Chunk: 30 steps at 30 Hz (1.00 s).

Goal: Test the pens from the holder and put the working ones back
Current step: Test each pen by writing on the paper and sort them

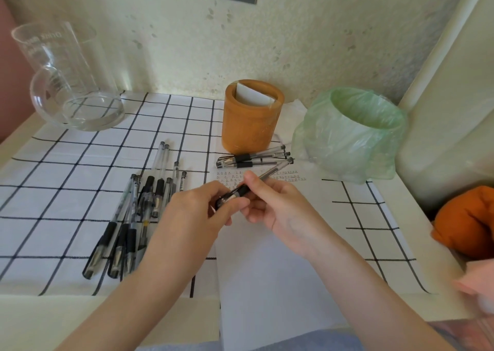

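Note:
Both hands hold one clear gel pen [270, 172] with a black grip above a white sheet of paper [267, 270]. My left hand [197, 211] pinches its capped tip end, and my right hand [270, 203] grips the barrel just behind. Rows of small test scribbles [288, 175] mark the top of the sheet. Two more capped pens [251, 159] lie side by side in front of the orange-brown pen holder [251, 121], which holds only a folded white card. A heap of several pens [139, 211] lies on the checked cloth to the left.
A small bin lined with a green plastic bag [350, 134] stands right of the holder. A glass jug [66, 78] stands at the back left by the wall. An orange cloth bundle [467, 222] lies at the right edge.

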### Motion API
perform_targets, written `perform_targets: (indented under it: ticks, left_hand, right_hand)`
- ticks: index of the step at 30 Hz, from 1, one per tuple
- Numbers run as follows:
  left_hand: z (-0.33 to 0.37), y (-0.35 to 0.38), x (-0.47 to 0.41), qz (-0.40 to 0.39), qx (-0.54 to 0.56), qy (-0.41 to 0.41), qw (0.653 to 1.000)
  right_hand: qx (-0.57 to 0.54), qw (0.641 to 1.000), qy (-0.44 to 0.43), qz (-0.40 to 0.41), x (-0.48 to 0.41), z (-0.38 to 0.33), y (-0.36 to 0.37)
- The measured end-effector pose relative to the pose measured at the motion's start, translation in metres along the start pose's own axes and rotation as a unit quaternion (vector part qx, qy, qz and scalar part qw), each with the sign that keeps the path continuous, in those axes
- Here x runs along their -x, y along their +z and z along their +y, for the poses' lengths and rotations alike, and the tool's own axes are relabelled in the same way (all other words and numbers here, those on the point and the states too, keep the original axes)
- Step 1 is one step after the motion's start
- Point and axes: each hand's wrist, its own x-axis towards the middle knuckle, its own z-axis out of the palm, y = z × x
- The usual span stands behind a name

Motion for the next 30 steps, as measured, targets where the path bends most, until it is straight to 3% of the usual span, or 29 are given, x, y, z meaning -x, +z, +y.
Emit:
perform_targets:
  ticks: [3,7,14,19,25,30]
  left_hand:
    - [-0.004,-0.005,-0.003,0.010,-0.120,-0.034,0.992]
    - [-0.013,-0.015,-0.002,0.042,-0.294,-0.044,0.954]
    - [-0.026,-0.016,0.004,0.016,-0.455,-0.060,0.888]
    - [-0.028,-0.013,0.006,-0.001,-0.488,-0.064,0.870]
    - [-0.023,-0.009,0.005,0.003,-0.484,-0.057,0.873]
    - [-0.013,-0.010,0.000,0.047,-0.348,-0.062,0.934]
  right_hand:
    - [-0.014,0.999,0.024,0.024,-0.006,-0.002,-0.004]
    - [-0.091,0.992,0.079,0.032,-0.018,-0.008,-0.012]
    - [-0.149,0.986,0.039,0.068,-0.025,-0.016,-0.015]
    - [-0.095,0.992,0.032,0.078,-0.024,-0.013,-0.020]
    - [0.005,0.999,0.016,0.039,-0.018,-0.014,-0.019]
    - [0.066,0.997,0.024,0.032,-0.013,-0.015,-0.014]
